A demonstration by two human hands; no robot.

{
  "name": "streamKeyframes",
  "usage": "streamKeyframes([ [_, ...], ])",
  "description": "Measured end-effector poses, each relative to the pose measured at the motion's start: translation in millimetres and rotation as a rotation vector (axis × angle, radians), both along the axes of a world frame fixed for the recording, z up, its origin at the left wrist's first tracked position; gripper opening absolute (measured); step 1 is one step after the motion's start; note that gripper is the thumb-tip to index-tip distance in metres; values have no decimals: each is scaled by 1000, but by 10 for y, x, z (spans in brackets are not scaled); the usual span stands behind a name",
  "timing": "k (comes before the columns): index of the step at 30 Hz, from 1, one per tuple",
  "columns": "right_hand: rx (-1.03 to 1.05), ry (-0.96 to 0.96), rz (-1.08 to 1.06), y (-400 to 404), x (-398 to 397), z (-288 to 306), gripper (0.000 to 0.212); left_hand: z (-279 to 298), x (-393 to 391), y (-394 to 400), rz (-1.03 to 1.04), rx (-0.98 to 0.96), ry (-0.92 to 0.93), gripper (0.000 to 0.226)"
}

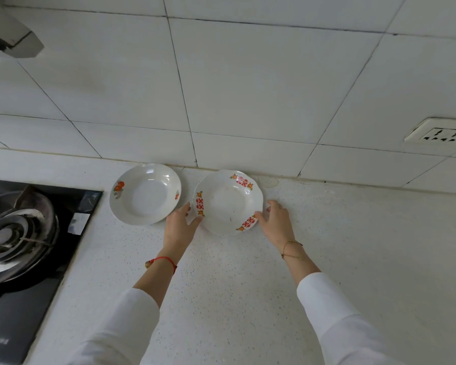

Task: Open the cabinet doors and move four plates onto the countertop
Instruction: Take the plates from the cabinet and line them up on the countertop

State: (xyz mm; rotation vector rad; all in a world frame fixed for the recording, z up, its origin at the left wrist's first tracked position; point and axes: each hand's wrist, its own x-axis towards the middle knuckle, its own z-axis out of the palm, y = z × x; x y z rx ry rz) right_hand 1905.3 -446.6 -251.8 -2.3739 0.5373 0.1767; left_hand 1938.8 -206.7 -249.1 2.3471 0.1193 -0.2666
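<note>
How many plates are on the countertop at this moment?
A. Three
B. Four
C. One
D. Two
D: only the fruit plate and the red-patterned plate lie on the countertop, the second one between the left hand and right hand.

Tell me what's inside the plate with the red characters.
The plate with the red characters shows only its bare white well. The left hand and right hand hold its rim. What lies beneath it is hidden.

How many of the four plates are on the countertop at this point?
One, the fruit-print plate, sits alone on the countertop. The red-patterned plate is down too, both hands at its rim. Two more remain; no cabinet is in view.
</note>
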Motion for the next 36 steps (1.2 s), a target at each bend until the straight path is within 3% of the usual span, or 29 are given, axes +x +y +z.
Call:
streamKeyframes([
  [13, -125, -188, 20, 257, -1100, 716, 55, 780, -969, 455, -145, 157, -218, 53],
  [36, -137, -378, -92, 787, -4054, 1117, 50, 1236, -3348, 1098, -267, 31, -420, 36],
])
